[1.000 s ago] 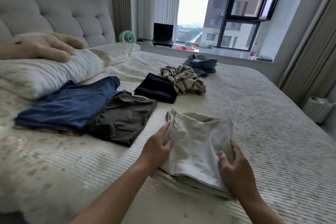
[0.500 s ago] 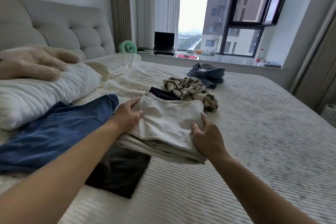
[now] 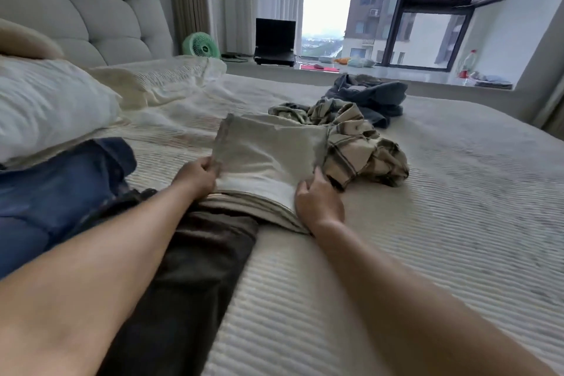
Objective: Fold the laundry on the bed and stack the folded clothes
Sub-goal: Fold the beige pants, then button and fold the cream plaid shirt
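- The left hand point(image 3: 198, 175) pinched the left edge of the folded cream garment point(image 3: 268, 151), thumb over the cloth and fingers curled under it; the right hand point(image 3: 317, 200) had its grip on the near right corner, fingers curled round the edge.
- The cream garment sat between both hands, its near layers overlapping the far end of the dark brown folded piece point(image 3: 195, 268); whether it rested fully on anything beneath I could not tell.
- By my reading, the step in hand was stacking: one finished fold was being placed, not folded.
- The next move seemed to call for lowering it flat, squaring its edges, then freeing both hands without dragging the top layer.
- Just to the right, the crumpled plaid shirt point(image 3: 357, 143) touched the garment's far right corner, leaving little room there.
- To the left lay blue folded clothing point(image 3: 58, 192), close to the left forearm, with a white pillow point(image 3: 52, 107) beyond.
- Farther off, a grey-blue heap point(image 3: 370, 94) waited unfolded.
- The bed point(image 3: 457, 207) offered wide open room to the right and near; its far edge met the window ledge.
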